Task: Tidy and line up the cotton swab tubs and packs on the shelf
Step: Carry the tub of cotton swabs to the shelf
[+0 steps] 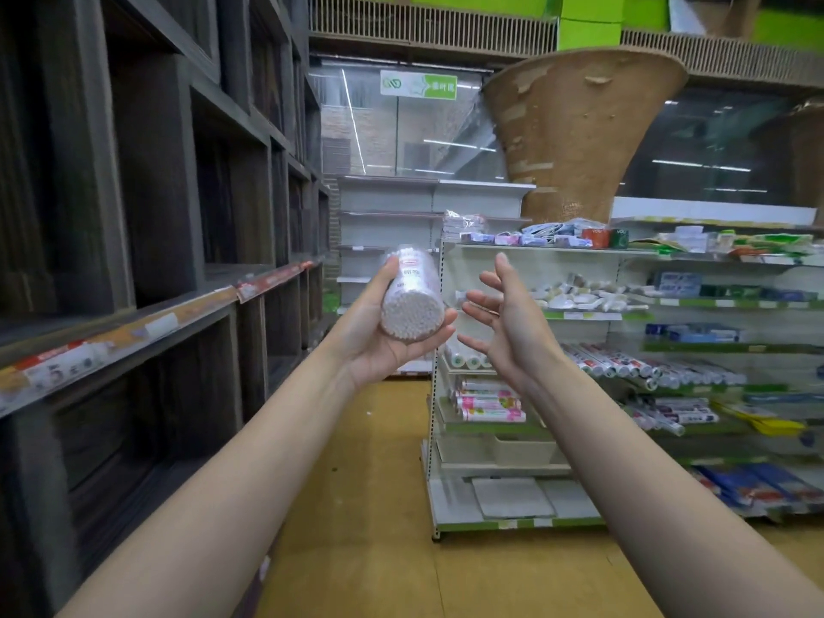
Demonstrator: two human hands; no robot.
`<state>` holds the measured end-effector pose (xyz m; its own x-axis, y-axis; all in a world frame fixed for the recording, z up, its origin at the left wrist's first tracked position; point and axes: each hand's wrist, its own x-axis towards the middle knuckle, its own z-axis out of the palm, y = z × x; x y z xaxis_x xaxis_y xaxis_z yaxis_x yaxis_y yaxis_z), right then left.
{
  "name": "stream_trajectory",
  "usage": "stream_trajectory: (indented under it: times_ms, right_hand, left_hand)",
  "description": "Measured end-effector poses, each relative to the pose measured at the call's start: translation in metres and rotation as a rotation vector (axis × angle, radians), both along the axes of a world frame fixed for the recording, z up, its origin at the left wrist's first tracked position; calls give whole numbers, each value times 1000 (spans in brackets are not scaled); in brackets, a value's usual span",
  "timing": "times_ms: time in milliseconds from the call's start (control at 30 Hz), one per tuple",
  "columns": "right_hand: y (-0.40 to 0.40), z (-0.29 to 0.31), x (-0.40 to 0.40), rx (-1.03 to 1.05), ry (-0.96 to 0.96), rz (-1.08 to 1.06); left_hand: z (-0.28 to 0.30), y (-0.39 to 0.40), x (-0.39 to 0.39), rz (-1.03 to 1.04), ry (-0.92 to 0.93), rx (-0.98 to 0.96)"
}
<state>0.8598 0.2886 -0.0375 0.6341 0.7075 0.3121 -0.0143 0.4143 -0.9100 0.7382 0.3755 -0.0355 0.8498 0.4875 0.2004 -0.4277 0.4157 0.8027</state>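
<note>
My left hand point(379, 341) holds a clear round cotton swab tub point(412, 296) out in front of me at chest height, over the aisle. The tub lies tilted, its bottom toward me, so the white swab tips show through. A red and white label runs along its side. My right hand point(508, 323) is open just to the right of the tub, palm facing it, fingers spread, a small gap between fingertips and tub. No other swab tubs or packs are clearly visible.
Dark wooden shelf units point(156, 243) with orange price strips line the left side. A white metal shelf unit point(530, 305) with rolls, packs and boxes stands right of the hands. A yellow floor aisle point(383, 506) runs between them. A large woven cone point(579, 127) rises behind.
</note>
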Motion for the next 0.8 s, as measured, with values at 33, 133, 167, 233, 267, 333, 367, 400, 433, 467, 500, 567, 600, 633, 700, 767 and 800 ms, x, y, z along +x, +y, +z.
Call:
stream_trajectory:
  times_ms: [33, 133, 167, 233, 267, 333, 367, 400, 433, 467, 500, 567, 600, 633, 700, 767, 800]
  right_hand:
    - [4, 4, 10, 17, 10, 18]
    - [13, 14, 38, 70, 67, 93]
    - [15, 16, 47, 83, 80, 119]
    - [20, 18, 66, 106, 82, 159]
    - [22, 18, 75, 111, 82, 170]
    - [28, 17, 91, 104, 72, 179]
    - [31, 16, 98, 96, 66, 180]
    - [35, 15, 105, 89, 64, 181]
    - [39, 13, 111, 82, 61, 182]
    - [44, 12, 118, 75, 55, 182]
    - [49, 10, 124, 70, 49, 182]
    - [60, 7, 136, 63, 48, 184]
    - [65, 6, 143, 63, 53, 184]
    - [72, 4, 150, 65, 58, 181]
    - [86, 2, 162, 68, 63, 173]
    - [102, -2, 172, 61, 54, 164]
    - [111, -3, 176, 58, 50, 157]
  left_hand:
    - [2, 5, 10, -4, -18, 18]
    - [11, 18, 37, -18, -56, 96]
    - [12, 21, 44, -17, -67, 130]
    - [10, 29, 61, -8, -94, 192]
    - [8, 34, 69, -4, -109, 222]
    - [3, 42, 83, -24, -138, 281]
    - [0, 46, 90, -44, -142, 317]
    - [-2, 52, 97, -59, -136, 358]
    - [-3, 57, 103, -65, -129, 390]
    - [-4, 64, 109, -60, -122, 416]
    - [-5, 71, 116, -50, -114, 442]
    - [-7, 86, 130, -28, -102, 503]
    - [-9, 94, 137, -17, -99, 530]
    - [-11, 102, 144, -3, -96, 551]
    - [-15, 119, 156, 34, -85, 582]
    - [-18, 137, 169, 65, -72, 601]
    - [-19, 146, 176, 75, -69, 607]
